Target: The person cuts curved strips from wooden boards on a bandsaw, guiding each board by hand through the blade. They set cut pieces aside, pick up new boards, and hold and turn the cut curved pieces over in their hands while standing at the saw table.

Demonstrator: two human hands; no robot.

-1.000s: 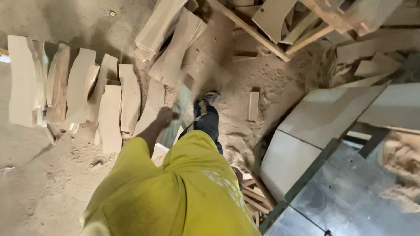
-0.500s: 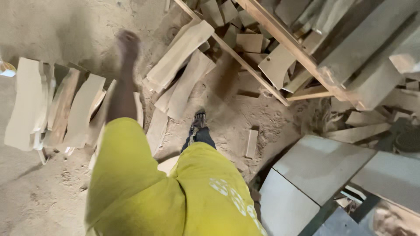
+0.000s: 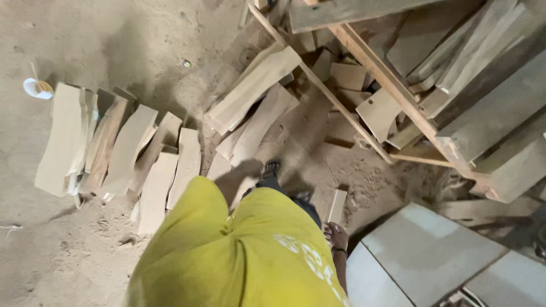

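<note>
Standing among sawn wood offcuts

Head view: a left arm, blurred, reaches down beside the yellow shirt (image 3: 227, 256); the left hand (image 3: 247, 170) hangs just above pale curved wooden slabs (image 3: 142, 153) on the sawdust floor (image 3: 68, 250); its grip is unclear. The right hand (image 3: 336, 236) hangs loosely open, empty, beside a small block (image 3: 336, 206). Rough planks (image 3: 483, 102) are stacked beyond.

The left hand (image 3: 242, 176) is blurred, its grip impossible to tell.
</note>
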